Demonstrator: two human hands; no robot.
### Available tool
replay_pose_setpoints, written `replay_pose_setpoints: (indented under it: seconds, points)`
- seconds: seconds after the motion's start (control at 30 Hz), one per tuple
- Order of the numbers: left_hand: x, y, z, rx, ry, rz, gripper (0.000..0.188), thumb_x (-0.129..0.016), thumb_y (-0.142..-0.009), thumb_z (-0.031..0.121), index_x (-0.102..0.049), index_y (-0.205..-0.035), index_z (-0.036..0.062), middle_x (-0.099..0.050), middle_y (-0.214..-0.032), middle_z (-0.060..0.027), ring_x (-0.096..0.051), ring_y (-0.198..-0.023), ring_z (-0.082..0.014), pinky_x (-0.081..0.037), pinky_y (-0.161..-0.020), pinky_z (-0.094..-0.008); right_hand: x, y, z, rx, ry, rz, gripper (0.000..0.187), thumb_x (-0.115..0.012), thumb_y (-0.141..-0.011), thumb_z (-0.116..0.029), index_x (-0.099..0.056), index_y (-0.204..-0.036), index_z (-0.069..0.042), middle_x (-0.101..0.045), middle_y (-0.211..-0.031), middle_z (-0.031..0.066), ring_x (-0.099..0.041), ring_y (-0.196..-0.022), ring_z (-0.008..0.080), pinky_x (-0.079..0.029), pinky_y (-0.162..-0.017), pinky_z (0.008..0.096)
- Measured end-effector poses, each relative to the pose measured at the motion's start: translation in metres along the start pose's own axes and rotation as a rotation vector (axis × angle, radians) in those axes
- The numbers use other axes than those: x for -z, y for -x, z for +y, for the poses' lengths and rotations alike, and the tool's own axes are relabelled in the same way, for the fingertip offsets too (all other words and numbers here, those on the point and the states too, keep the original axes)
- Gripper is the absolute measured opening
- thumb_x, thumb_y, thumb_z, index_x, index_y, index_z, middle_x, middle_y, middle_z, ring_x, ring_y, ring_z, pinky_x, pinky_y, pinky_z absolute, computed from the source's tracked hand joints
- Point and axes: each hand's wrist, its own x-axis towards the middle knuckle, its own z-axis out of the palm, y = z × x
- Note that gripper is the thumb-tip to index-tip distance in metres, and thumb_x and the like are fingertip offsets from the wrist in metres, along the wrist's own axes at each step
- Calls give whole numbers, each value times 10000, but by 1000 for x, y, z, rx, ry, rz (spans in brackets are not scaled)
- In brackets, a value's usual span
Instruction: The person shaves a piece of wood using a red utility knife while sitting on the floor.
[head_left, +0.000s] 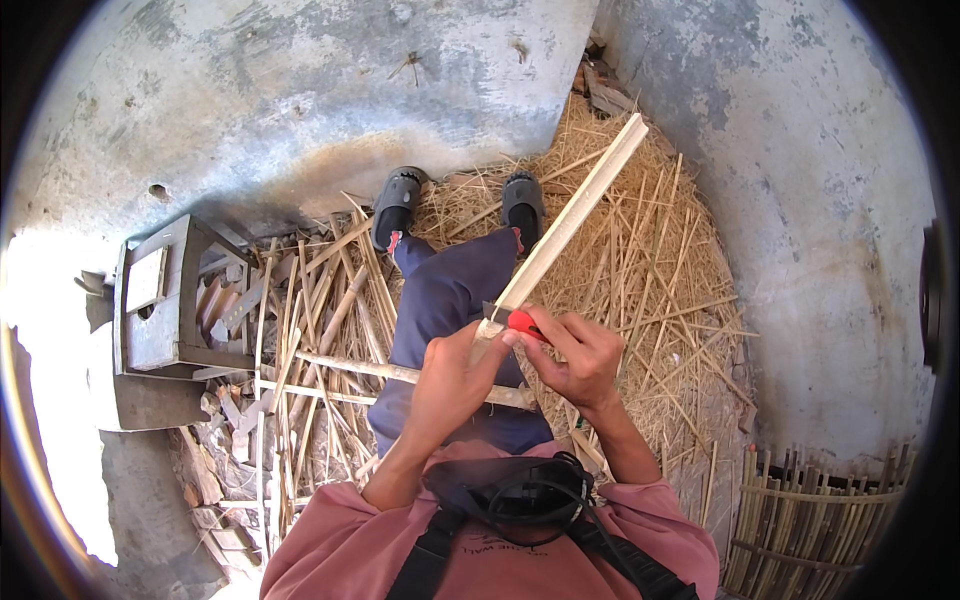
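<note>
My left hand [447, 385] is closed round the near end of a long, pale split bamboo piece [572, 222], which slants up and away to the right. In my right hand [582, 358] is a knife [524, 322] with a red handle. Its dark, short blade lies against the bamboo close to my left thumb. The knife's exact cutting edge is too small to make out. Below my hands, a round bamboo pole [375, 369] lies across my legs, partly hidden behind the left hand.
Bamboo shavings [640, 270] and loose strips cover the floor on the right. More bamboo sticks [300, 400] lie left of my legs, beside a wooden box frame [160, 300]. Concrete walls [310, 100] rise ahead and to the right. A bamboo-slat basket [805, 530] stands at lower right.
</note>
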Motion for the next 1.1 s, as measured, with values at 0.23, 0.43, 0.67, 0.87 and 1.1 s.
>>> replay_pose_setpoints:
  seconds: [0.23, 0.43, 0.67, 0.87, 1.1]
  points:
    - [-1, 19, -23, 31, -91, -82, 311, -709, -1061, 283, -744, -1126, -20, -465, -604, -2, -408, -602, -65, -346, -523, -317, 12, -18, 60, -309, 39, 203, 277, -798, -950, -193, -807, -1202, -80, -714, -788, 56, -597, -575, 165, -450, -529, 303]
    - [12, 24, -43, 118, -75, 16, 334, -710, -1062, 305, -729, -1151, -16, -486, -631, 20, -426, -620, -68, -375, -547, -321, 38, -31, 85, -402, -78, 242, 288, -758, -989, -171, -778, -1222, -4, -765, -874, 66, -593, -662, 91, -442, -579, 261]
    - [16, 5, -31, 34, -21, -114, 306, -750, -1021, 278, -663, -1101, -4, -691, -793, -149, -661, -688, -227, -516, -677, -390, 1, -3, 19, -73, -316, -41, 300, -826, -907, -242, -789, -1165, -92, -762, -885, 73, -679, -619, 208, -520, -548, 342]
    - [6, 2, -14, -66, 36, -59, 359, -744, -1029, 288, -633, -1131, -38, -704, -800, -193, -741, -756, -350, -525, -695, -423, -3, 1, 2, -27, -205, -151, 395, -850, -845, -294, -785, -1204, -142, -625, -731, 29, -632, -565, 230, -493, -509, 369]
    - [0, 3, -20, -53, -27, -13, 444, -726, -1039, 318, -623, -1115, -107, -672, -738, -251, -719, -734, -436, -506, -648, -470, -3, 0, 3, 6, -160, -135, 413, -851, -841, -297, -784, -1220, -147, -608, -720, 24, -617, -548, 215, -486, -497, 364]
